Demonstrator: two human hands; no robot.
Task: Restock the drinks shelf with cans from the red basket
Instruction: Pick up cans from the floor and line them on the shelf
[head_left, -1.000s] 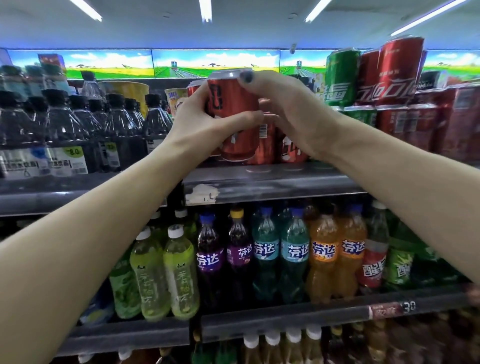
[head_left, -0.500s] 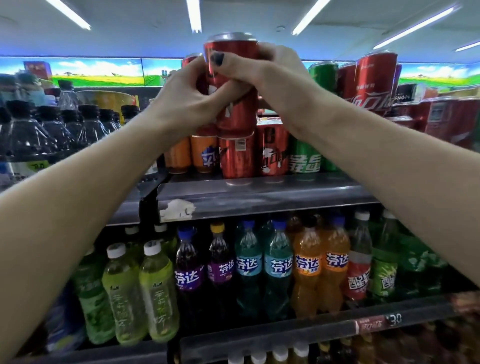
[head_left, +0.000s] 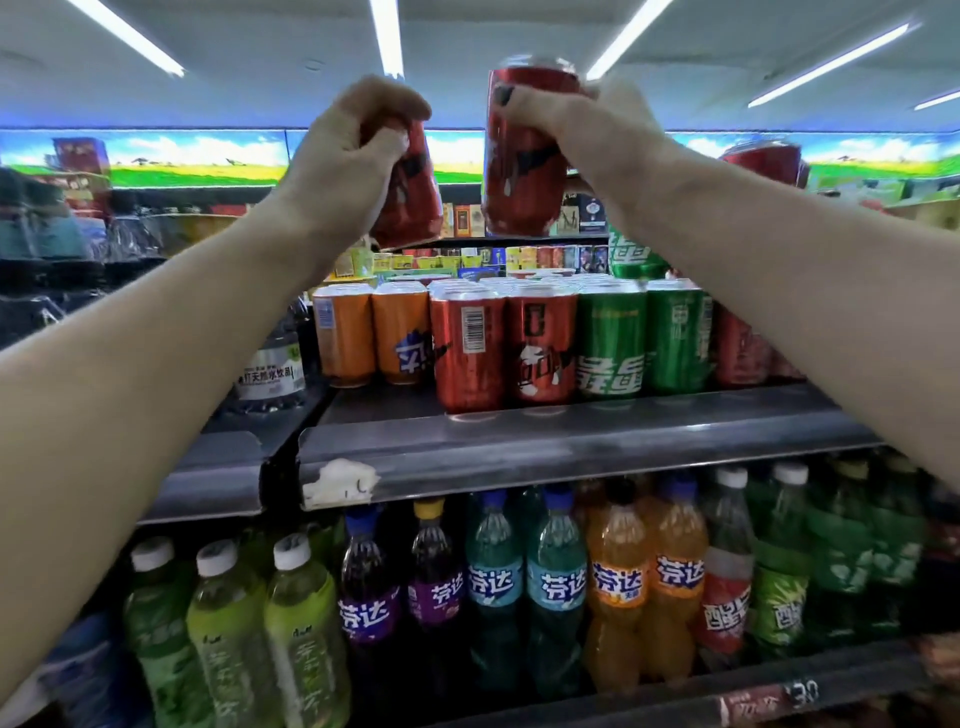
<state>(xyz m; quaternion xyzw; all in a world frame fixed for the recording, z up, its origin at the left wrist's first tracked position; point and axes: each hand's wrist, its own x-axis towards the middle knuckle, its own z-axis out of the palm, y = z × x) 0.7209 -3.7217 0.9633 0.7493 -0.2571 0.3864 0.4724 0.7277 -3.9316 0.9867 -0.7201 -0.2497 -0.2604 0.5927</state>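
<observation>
Below the metal can shelf (head_left: 571, 441), the purple-label bottles (head_left: 370, 587), teal-label bottles (head_left: 556, 587) and orange-label bottles (head_left: 618, 582) all read "芬达". On that shelf, an orange can (head_left: 402, 338) carries the same "芬达", printed sideways, and a red can (head_left: 467, 348) beside it shows a barcode. Far beneath the shelf, at the lower right, a red price strip (head_left: 769, 699) reads "30". Other labels are too blurred to read.

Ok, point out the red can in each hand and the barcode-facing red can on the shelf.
Left hand's red can (head_left: 415, 208): head view, lower body.
Right hand's red can (head_left: 519, 171): head view, mid body.
Barcode-facing red shelf can (head_left: 467, 358): head view, front.
</observation>
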